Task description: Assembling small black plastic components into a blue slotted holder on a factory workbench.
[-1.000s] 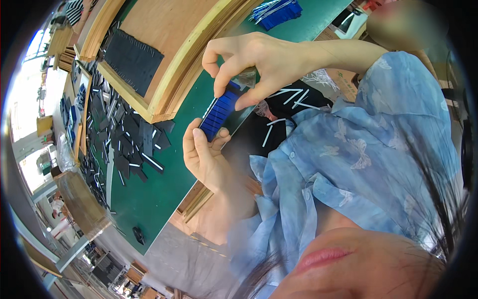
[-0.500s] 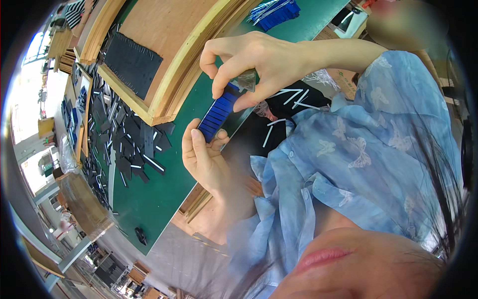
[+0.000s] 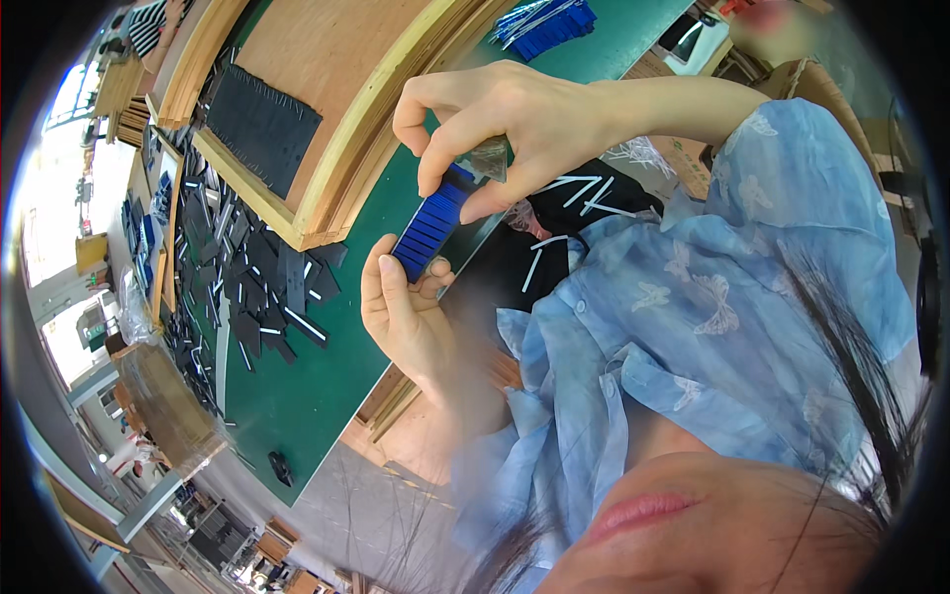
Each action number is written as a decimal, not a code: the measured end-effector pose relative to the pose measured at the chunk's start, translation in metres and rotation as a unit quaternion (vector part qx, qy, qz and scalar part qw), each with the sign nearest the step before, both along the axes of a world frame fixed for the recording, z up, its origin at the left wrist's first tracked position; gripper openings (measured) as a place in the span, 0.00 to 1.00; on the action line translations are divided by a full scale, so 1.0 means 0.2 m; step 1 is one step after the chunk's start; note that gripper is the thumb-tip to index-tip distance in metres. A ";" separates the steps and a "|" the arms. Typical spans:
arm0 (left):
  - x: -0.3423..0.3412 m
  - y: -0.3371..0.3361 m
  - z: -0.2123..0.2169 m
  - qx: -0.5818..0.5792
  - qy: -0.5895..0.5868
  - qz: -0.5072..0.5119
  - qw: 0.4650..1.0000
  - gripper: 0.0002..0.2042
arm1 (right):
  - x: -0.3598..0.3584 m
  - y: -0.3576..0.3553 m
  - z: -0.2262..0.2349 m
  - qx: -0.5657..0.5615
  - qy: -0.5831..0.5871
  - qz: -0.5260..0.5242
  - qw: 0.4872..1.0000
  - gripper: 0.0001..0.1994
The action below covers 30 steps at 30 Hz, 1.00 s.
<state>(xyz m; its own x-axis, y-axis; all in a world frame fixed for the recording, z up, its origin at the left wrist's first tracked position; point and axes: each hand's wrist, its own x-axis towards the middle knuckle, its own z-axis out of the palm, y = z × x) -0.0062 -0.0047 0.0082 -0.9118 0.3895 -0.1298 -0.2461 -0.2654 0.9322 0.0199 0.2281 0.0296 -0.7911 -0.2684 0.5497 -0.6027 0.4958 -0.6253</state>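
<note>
In the head view, a blue ribbed strip (image 3: 428, 225) was held tilted above the near edge of the green table (image 3: 297, 396). The left hand (image 3: 401, 317) cupped its lower end, fingers curled around it. The right hand (image 3: 505, 124) pinched its upper end between thumb and fingertips, with a small clear piece (image 3: 488, 158) against it. Just beyond the hands ran the edge of a wooden frame (image 3: 356, 168) carrying a black ribbed sheet (image 3: 259, 127). Loose black pieces (image 3: 247, 287) crowded the table to the left, leaving a bare green strip near the table's front edge. More blue strips (image 3: 549, 25) lay at the far side.
</note>
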 end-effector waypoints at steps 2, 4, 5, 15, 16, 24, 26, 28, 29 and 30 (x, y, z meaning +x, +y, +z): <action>0.00 0.00 0.00 0.001 -0.004 0.001 1.000 0.15 | 0.00 0.00 0.00 -0.002 -0.004 0.002 1.000 0.12; -0.01 -0.01 0.00 0.016 -0.008 -0.008 1.000 0.15 | 0.00 0.00 0.00 -0.001 -0.005 -0.001 1.000 0.13; 0.00 -0.01 0.00 0.016 -0.008 -0.006 1.000 0.15 | 0.00 0.00 -0.01 0.001 -0.007 -0.001 1.000 0.14; 0.08 0.08 0.07 -0.092 0.087 0.055 0.990 0.13 | -0.06 -0.07 -0.06 -0.077 -0.165 -0.056 0.982 0.23; 0.09 0.09 0.08 -0.111 0.096 0.072 0.987 0.13 | -0.07 -0.08 -0.06 -0.077 -0.165 -0.052 0.982 0.23; 0.07 0.04 0.07 -0.080 0.102 0.080 0.988 0.13 | -0.05 0.01 -0.07 -0.070 -0.210 -0.057 0.974 0.17; 0.07 0.02 0.07 -0.116 0.140 0.096 0.979 0.13 | -0.06 0.00 -0.05 -0.115 -0.190 -0.023 0.975 0.15; 0.06 0.00 0.08 -0.153 0.178 0.114 0.965 0.14 | -0.08 -0.01 0.00 -0.104 -0.302 0.049 0.946 0.12; 0.06 0.00 0.08 -0.131 0.160 0.105 0.973 0.14 | -0.08 -0.02 0.00 -0.104 -0.301 0.050 0.947 0.12; 0.05 -0.01 0.08 -0.109 0.142 0.097 0.979 0.14 | -0.08 -0.02 0.00 -0.096 -0.291 0.087 0.948 0.10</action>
<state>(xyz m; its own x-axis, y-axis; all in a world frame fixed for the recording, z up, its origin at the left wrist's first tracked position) 0.0040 -0.0063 0.0251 -0.9771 0.1976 0.0792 0.0669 -0.0684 0.9954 0.0042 0.2235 0.0290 -0.9283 -0.3618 0.0854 -0.1899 0.2641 -0.9456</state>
